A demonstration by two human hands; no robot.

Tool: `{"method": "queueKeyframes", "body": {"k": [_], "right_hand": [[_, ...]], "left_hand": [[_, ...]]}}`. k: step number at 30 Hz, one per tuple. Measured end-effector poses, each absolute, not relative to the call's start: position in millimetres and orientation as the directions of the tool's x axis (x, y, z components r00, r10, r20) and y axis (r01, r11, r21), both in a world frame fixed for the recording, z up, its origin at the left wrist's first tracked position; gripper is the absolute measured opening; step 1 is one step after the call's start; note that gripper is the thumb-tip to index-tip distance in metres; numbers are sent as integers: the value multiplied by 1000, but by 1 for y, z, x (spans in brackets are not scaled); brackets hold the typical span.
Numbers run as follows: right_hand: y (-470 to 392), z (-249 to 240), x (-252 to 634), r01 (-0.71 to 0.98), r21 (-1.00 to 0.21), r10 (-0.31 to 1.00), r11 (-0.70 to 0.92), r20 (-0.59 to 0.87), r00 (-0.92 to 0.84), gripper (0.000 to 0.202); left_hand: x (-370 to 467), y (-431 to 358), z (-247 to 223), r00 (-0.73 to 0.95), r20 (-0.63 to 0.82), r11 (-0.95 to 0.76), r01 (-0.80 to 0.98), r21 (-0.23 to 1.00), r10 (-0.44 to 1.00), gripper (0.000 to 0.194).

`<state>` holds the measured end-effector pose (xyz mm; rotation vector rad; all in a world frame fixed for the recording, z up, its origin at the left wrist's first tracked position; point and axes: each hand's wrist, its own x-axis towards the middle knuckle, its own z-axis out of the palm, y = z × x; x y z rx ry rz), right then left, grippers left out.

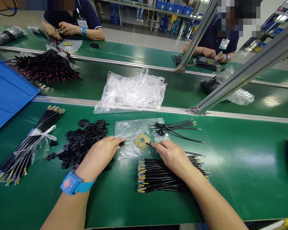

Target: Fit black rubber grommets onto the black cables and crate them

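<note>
My right hand (170, 155) pinches a short black cable, whose tip lies at the hole of a speckled yellow sponge (139, 143). The sponge rests on a clear plastic sheet (127, 127). My left hand (104, 151), with a blue wrist strap, has its fingers closed near a small black part at the sheet's left edge. Beside it is a pile of small black parts (86, 134). Under my right forearm lies a row of black cables (153, 175) with coloured ends. Several cables with black parts on them (180, 126) lie beyond my right hand.
At the left are a tied cable bundle (31, 140) and a blue bin (9, 89). Clear plastic bags (134, 91) lie behind the metal rail. A slanted metal post (240, 64) rises at the right. Two people (72, 28) work across the table.
</note>
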<state>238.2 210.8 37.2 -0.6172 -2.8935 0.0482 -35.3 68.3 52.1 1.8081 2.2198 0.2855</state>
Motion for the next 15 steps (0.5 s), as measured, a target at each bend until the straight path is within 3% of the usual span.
{"method": "queueKeyframes", "body": {"k": [3, 6, 9, 11, 15], "right_hand": [[210, 36, 238, 418, -89, 427, 904, 179, -886, 36], [210, 38, 239, 401, -103, 413, 910, 254, -874, 35], [209, 46, 240, 345, -188, 393, 919, 410, -823, 35], [205, 53, 241, 285, -277, 392, 918, 514, -763, 35], [195, 67, 243, 217, -362, 410, 907, 633, -656, 37]], "left_hand": [[-35, 70, 56, -234, -54, 237, 901, 364, 971, 40], [-31, 72, 64, -316, 13, 253, 781, 570, 949, 35], [-22, 76, 71, -445, -21, 244, 451, 859, 895, 40], [-13, 80, 73, -465, -119, 215, 157, 964, 877, 44], [6, 85, 69, -366, -307, 177, -346, 921, 878, 48]]}}
